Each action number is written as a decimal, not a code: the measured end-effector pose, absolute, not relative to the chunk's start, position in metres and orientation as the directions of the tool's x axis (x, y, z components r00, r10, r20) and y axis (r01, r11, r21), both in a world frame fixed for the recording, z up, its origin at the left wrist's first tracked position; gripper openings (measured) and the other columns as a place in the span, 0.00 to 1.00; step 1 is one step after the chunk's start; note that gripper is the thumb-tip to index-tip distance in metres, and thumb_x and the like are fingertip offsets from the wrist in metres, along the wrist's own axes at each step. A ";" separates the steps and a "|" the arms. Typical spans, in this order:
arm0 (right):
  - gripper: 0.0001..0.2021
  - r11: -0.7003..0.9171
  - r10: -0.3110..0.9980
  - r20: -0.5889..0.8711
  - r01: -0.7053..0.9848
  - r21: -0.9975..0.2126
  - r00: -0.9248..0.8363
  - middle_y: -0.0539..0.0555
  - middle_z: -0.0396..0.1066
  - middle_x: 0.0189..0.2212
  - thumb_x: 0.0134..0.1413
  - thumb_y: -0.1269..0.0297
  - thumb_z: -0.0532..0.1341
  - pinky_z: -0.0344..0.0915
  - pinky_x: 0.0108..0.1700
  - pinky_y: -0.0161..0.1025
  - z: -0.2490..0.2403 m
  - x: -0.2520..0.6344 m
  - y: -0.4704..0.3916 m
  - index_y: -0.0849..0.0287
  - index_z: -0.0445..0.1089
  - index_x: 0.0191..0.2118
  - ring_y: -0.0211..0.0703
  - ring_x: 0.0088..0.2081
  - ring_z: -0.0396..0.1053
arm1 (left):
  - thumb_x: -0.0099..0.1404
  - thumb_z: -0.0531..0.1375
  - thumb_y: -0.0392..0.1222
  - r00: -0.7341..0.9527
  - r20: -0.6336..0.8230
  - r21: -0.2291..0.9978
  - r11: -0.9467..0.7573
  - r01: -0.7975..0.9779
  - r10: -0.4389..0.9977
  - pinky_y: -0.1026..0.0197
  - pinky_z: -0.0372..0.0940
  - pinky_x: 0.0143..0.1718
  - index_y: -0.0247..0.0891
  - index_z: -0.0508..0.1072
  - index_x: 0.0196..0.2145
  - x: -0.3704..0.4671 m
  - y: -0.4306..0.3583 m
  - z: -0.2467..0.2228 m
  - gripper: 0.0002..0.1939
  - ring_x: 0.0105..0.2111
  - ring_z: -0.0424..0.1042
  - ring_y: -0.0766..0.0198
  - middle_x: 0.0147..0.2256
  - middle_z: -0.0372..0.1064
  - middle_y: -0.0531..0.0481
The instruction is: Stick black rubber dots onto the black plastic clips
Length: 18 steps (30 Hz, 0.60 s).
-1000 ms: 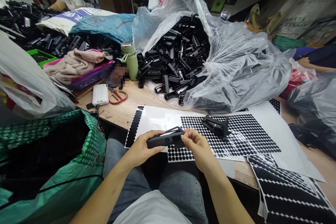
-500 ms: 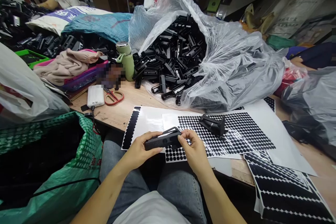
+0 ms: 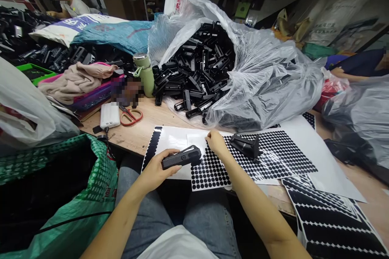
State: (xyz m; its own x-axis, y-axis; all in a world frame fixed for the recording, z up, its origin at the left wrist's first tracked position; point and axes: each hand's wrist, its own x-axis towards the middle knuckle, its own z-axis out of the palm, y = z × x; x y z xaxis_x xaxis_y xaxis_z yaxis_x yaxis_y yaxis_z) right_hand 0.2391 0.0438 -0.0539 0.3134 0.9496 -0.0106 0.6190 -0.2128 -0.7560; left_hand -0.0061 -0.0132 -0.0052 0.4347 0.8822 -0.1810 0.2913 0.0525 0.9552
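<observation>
We have the long, narrow black plastic piece with a woven-pattern face (image 3: 179, 160) in our left hand (image 3: 156, 170), above the near edge of the pale wood-grain table (image 3: 130, 139). It looks light and stiff to us, small enough for one hand to steady; its texture should help our grip, though the slim bar along the upper edge seems the part likeliest to flex or snap. The solid left end is the better hold, and there our left hand pinches it, thumb along the lower side and fingers over the top, with the right end free and tipped slightly up. Our left forearm (image 3: 127, 206) slants in from the lower left. Our right forearm (image 3: 258, 198) reaches farther forward, across the glossy white sheet covered with rows of round black dots (image 3: 209, 176), which we judge thin and easily bent, best handled by its margin. The right hand (image 3: 216, 143) is at that sheet's far left part, fingers curled inward; we cannot tell whether they pinch anything. Just right of it, a second black plastic piece with a flared end (image 3: 245, 146) lies on the dots.
</observation>
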 end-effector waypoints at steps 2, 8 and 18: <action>0.11 -0.215 0.957 -0.034 0.628 -0.748 0.288 0.53 0.63 0.22 0.40 0.73 0.60 0.54 0.37 0.39 -0.052 0.241 0.050 0.57 0.57 0.17 0.44 0.32 0.63 | 0.53 0.60 0.45 0.421 -0.186 0.960 0.072 0.271 0.888 0.61 0.67 0.30 0.36 0.63 0.49 -0.006 -0.010 -0.007 0.25 0.27 0.70 0.64 0.32 0.68 0.49; 0.08 -0.152 0.984 -0.071 0.574 -0.804 0.161 0.49 0.64 0.23 0.53 0.60 0.52 0.56 0.32 0.37 -0.007 0.213 0.008 0.57 0.64 0.28 0.40 0.28 0.62 | 0.51 0.62 0.45 0.385 -0.176 0.966 0.084 0.244 0.906 0.60 0.67 0.28 0.35 0.66 0.47 0.001 -0.002 -0.009 0.25 0.24 0.69 0.66 0.30 0.69 0.50; 0.07 0.030 0.998 0.056 0.542 -0.840 0.031 0.52 0.59 0.31 0.53 0.68 0.51 0.57 0.39 0.41 0.019 0.169 -0.024 0.56 0.57 0.26 0.42 0.36 0.60 | 0.49 0.64 0.50 0.360 -0.076 0.964 -0.023 0.264 0.930 0.60 0.67 0.33 0.36 0.71 0.45 0.007 -0.002 -0.011 0.26 0.30 0.72 0.59 0.29 0.72 0.48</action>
